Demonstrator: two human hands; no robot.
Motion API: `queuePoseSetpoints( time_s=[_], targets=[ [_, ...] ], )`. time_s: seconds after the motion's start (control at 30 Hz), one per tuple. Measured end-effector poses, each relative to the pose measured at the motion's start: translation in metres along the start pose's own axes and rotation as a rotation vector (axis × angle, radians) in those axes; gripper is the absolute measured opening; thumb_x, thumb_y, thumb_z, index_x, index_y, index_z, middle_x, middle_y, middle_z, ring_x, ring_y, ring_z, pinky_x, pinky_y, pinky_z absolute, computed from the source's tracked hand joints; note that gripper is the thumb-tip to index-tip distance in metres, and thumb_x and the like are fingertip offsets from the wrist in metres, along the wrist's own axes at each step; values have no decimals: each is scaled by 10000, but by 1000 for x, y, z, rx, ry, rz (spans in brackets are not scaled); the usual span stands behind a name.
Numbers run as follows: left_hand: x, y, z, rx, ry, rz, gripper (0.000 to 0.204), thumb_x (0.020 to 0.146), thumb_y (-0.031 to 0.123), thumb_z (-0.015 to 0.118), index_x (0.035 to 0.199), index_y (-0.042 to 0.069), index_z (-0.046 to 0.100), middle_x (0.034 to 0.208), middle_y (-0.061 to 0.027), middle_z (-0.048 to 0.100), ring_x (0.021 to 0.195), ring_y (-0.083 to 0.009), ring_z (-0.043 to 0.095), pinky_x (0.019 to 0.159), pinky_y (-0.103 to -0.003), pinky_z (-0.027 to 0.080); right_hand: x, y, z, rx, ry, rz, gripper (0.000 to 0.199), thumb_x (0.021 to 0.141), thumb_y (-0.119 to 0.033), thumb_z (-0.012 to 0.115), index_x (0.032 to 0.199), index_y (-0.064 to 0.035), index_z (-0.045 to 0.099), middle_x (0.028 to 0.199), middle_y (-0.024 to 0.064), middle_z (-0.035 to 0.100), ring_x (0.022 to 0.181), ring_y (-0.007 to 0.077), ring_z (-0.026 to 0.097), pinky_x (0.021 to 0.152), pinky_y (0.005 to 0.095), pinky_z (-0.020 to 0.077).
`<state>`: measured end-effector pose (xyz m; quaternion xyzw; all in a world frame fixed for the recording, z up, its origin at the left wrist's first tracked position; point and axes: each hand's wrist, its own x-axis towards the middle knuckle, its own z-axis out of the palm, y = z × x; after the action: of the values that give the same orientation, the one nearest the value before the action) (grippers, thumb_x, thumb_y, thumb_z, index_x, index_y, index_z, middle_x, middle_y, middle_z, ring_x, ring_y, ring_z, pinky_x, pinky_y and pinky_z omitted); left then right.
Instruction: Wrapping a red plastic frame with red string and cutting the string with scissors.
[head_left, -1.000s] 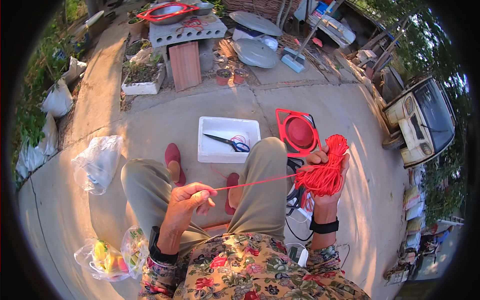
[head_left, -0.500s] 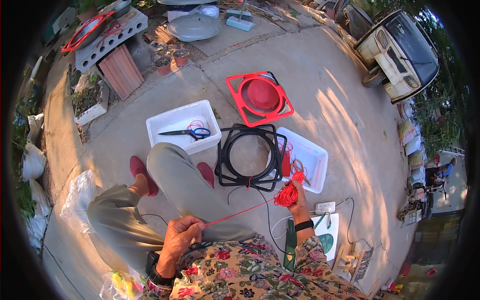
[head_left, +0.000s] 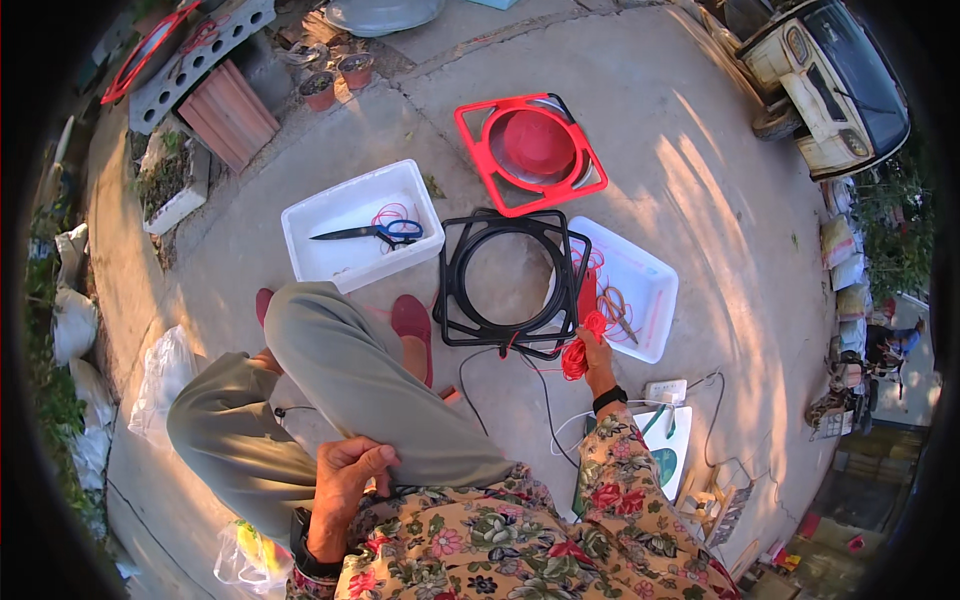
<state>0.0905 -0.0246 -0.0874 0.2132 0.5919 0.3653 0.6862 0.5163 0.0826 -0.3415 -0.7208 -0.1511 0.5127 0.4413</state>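
Note:
My right hand (head_left: 598, 362) grips a bundle of red cord (head_left: 574, 358) beside the near right corner of a stack of black square frames (head_left: 458, 287) with round openings. A short strand of the cord runs left toward the frame's near edge. Over my lap, my left hand (head_left: 352, 472) is closed with thumb and fingers pressed together; whatever it may hold is hidden. Right of the black frames, a white tray (head_left: 655, 300) contains orange-handled scissors (head_left: 612, 300) and red cord. In the white box (head_left: 310, 255) at left lie large blue-handled scissors (head_left: 400, 231) and red strands.
Beyond the black frames lies a red square frame (head_left: 470, 135) with a round centre. A white power strip (head_left: 666, 392) with cables sits on the concrete at right. Plastic bags (head_left: 165, 385) lie left of my legs. A parked vehicle (head_left: 820, 90) stands far right.
The cord stretched taut between my hands no longer shows. My right hand has moved slightly farther away with the bundle, toward the black frames. My left hand has moved little. The view has shifted.

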Motion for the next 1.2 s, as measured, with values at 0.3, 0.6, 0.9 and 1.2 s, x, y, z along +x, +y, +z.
queuePoseSetpoints(
  time_s=[0.3,0.6,0.9,1.2],
  targets=[
    [-4,0,1,30,134,-55,215,822,121,679,705,-59,665,546,-68,585,422,-129,516,452,-237,393,24,19,1,-187,-24,-26,325,726,-176,755,991,-52,612,837,10,619,707,113,578,625,264,466],
    [0,1,8,62,142,-28,230,827,125,665,679,-50,659,511,-62,568,402,-123,502,446,-236,380,22,12,5,-51,-91,-82,339,744,-178,766,1024,-49,624,855,6,642,747,105,602,660,263,483],
    [0,-4,9,62,110,0,258,828,146,666,661,-50,648,519,-65,571,392,-125,496,430,-237,383,-39,-40,32,-691,-354,-323,334,741,-197,764,981,-14,620,820,-8,618,708,73,573,670,245,484],
    [-4,-13,2,54,110,79,258,840,150,647,678,-50,636,500,-61,555,380,-128,490,426,-237,379,-98,-89,72,-131,-392,-296,315,786,-174,736,1030,-11,619,861,2,626,733,67,576,654,227,482]
  ],
)
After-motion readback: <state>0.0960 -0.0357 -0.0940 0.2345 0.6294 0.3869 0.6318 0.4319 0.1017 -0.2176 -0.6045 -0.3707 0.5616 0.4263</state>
